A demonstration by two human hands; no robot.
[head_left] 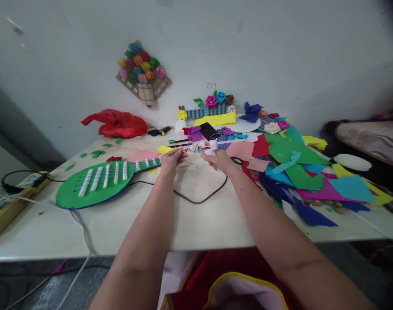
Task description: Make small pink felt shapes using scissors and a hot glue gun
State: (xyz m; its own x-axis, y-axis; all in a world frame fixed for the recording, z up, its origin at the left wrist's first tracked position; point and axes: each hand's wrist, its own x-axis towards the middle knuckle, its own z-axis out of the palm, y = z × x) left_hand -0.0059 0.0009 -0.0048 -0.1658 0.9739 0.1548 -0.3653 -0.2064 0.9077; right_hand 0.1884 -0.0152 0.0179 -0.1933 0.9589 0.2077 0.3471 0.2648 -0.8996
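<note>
My left hand is over the middle of the table, beside the neck of a green guitar-shaped cutout with white rolled strips on it. Its fingers pinch a small piece of pink paper. To the right, my right hand is closed around a white glue gun, with a pale stick jutting from its back. A black cord loops over the table below both hands. The glue gun's nozzle points toward the left hand; its grip is hidden by my fingers.
Coloured paper sheets heap up on the right. Behind the hands lie a black phone and blue yarn. A red plastic bag and scissors sit at the back left. A power strip lies on the left edge.
</note>
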